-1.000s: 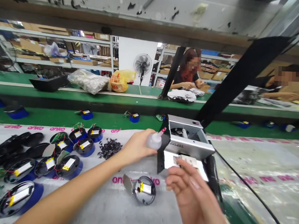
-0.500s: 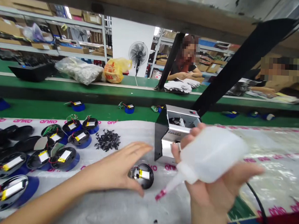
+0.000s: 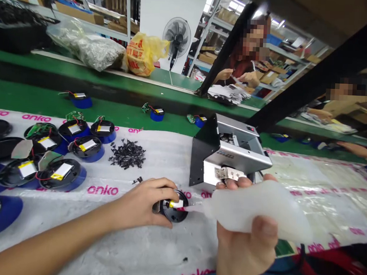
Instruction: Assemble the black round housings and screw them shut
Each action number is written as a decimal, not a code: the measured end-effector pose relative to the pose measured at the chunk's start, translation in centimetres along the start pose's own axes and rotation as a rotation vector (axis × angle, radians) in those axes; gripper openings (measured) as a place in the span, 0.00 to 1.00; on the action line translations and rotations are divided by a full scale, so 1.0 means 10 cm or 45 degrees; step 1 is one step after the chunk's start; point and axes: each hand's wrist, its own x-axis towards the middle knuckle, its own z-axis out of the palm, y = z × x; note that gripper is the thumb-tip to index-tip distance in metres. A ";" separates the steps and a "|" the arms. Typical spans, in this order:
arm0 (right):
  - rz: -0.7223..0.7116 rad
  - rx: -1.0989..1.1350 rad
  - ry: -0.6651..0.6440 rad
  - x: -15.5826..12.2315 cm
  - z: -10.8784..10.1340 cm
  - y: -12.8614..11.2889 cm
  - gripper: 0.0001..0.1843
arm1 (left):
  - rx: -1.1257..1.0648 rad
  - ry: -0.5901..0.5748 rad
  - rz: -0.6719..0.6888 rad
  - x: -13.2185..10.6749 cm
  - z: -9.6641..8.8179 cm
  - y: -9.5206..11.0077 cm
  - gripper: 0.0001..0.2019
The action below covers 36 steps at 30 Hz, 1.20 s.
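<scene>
Closely aligned: squeeze bottle [image 3: 253, 203] and round housing [image 3: 177, 216]

Left hand [image 3: 148, 201]: The grip is curved around the left side of the round housing, with fingers along the far rim and the thumb at the near edge. The round housing rests open side up on a white sheet [image 3: 142, 255] printed with pink "anko" lettering, between the two hands. A white battery [image 3: 177, 203] with yellow tape is seated inside it, partly covered by the fingers.

Right hand [image 3: 244, 249]: The grip is closed around the squeeze bottle, palm upward, with the thumb across the near side and the fingertips showing past the far side. The squeeze bottle is translucent white and lies on its side, its nozzle [image 3: 197, 208] pointing left. The red tip [image 3: 182, 209] overlaps the housing beside the battery; contact cannot be determined from this view.

Surroundings: Directly behind the round housing stands a silver-and-black machine [image 3: 234, 154]. A pile of small black pieces [image 3: 128, 154] lies to the left of the machine. Farther left, a group of blue-sided housings [image 3: 74, 177] is arranged on the sheet, several with batteries and wires visible. Beyond the sheet, more blue units [image 3: 157, 115] stand on a green surface [image 3: 118, 108]. A yellow bag [image 3: 141, 56] and a clear bag [image 3: 99, 50] sit on the rear bench [image 3: 186, 81]. Across it, a co-worker's hands [image 3: 249, 78] are raised above white sheets [image 3: 229, 93].
</scene>
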 end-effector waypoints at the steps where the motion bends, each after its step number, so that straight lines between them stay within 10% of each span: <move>1: 0.000 0.000 0.010 -0.02 -0.01 -0.01 0.31 | -0.005 0.001 -0.009 0.00 0.00 -0.01 0.19; 21: -0.181 -0.179 -0.018 -0.16 -0.02 -0.07 0.33 | -0.040 -0.027 0.008 0.03 -0.01 0.00 0.18; 26: -0.122 0.044 0.161 -0.07 0.02 -0.14 0.28 | -0.135 -0.047 -0.059 -0.02 -0.11 0.07 0.32; 31: 0.201 0.410 0.335 0.08 0.46 -0.15 0.19 | -0.118 0.241 0.045 0.11 -0.20 0.38 0.47; 36: 0.690 0.496 0.040 -0.02 0.90 0.00 0.30 | -0.272 0.592 0.124 0.33 -0.37 0.71 0.31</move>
